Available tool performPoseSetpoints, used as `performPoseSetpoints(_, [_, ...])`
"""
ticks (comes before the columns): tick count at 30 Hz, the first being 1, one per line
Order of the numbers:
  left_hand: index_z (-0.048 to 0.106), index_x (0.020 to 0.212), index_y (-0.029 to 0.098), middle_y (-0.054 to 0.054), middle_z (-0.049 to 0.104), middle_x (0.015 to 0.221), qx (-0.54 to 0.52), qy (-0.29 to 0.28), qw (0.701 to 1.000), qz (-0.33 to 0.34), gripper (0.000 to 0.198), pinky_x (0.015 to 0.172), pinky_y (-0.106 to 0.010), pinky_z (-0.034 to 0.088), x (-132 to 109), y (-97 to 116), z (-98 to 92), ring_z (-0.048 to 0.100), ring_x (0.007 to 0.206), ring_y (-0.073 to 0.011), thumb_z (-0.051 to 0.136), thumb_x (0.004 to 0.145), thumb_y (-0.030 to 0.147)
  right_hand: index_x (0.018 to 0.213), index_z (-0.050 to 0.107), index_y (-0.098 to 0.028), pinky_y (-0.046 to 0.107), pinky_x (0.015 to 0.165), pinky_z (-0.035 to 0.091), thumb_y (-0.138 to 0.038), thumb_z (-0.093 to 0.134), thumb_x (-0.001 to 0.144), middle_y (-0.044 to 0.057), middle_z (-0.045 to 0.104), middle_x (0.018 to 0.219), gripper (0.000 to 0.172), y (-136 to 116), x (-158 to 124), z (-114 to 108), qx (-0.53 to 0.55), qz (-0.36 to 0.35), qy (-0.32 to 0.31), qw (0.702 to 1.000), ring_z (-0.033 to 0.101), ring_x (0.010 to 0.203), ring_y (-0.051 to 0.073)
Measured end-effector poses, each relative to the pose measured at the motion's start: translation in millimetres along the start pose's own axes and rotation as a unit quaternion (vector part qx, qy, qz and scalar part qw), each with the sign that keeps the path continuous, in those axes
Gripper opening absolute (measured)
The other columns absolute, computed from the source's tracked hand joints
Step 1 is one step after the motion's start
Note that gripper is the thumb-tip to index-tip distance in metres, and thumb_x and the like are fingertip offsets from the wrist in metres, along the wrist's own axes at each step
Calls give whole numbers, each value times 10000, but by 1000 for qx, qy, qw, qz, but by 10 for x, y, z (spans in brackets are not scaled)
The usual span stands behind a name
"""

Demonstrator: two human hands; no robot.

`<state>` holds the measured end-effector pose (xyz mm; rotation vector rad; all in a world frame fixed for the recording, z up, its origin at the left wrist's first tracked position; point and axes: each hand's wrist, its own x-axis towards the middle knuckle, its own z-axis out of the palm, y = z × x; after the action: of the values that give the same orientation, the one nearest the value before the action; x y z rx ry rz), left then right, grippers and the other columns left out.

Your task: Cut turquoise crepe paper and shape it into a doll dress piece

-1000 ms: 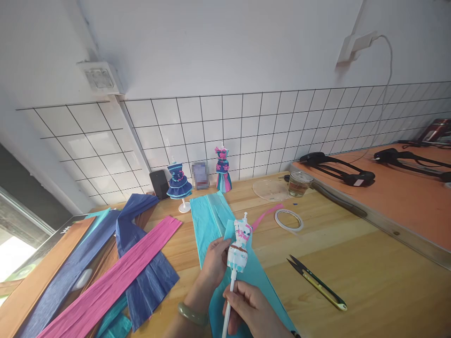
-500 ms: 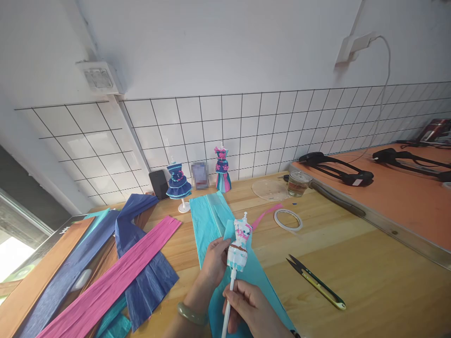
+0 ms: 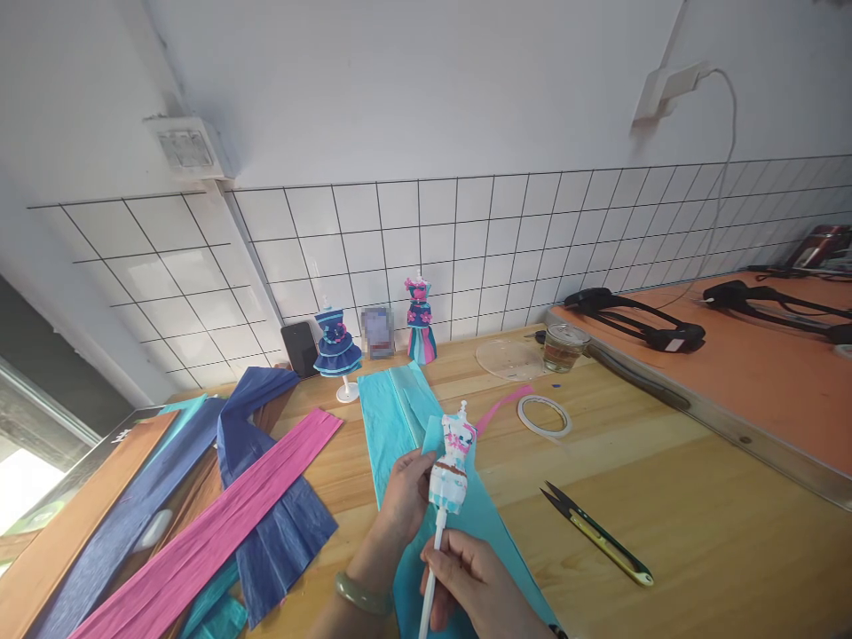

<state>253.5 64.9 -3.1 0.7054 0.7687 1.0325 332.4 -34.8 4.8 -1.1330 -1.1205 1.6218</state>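
Note:
A small white mannequin (image 3: pixel 451 461) with a pink-and-teal patterned bodice stands on a thin white pole. My right hand (image 3: pixel 474 586) is closed round the pole low down. My left hand (image 3: pixel 403 495) pinches the mannequin's side at the waist, thumb on the figure. Both hands hover over a long sheet of teal crepe paper (image 3: pixel 394 413) lying on the wooden table (image 3: pixel 666 497). A jade bangle circles my left wrist.
Pink crepe paper (image 3: pixel 219 524), dark blue crepe paper (image 3: pixel 280 532) and brown sheets lie at left. Thread snips (image 3: pixel 595 535) and a tape roll (image 3: pixel 544 415) lie at right. Two dressed mannequins (image 3: pixel 338 348) (image 3: pixel 421 321), a phone, a glass (image 3: pixel 564 346) and a clear disc stand near the tiled wall.

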Motion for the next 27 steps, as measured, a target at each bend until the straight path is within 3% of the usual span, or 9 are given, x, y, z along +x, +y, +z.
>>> performPoseSetpoints(13, [564, 551, 142, 2, 575, 481, -29, -19, 999, -4, 194, 466, -231, 368, -35, 55, 44, 501, 443, -116, 693, 605, 276, 706, 513, -148, 223, 496, 406, -640, 495, 728, -23, 540, 492, 492, -44, -29, -8, 7, -12, 3, 1000, 496, 438, 98])
performPoseSetpoints(27, [558, 523, 128, 1, 558, 469, -26, -22, 999, -6, 221, 464, -231, 352, -36, 65, 59, 468, 423, -101, 701, 594, 282, 720, 514, -146, 223, 500, 405, -627, 486, 745, -21, 538, 475, 483, -39, -18, -27, 2, -12, 2, 1000, 491, 437, 99])
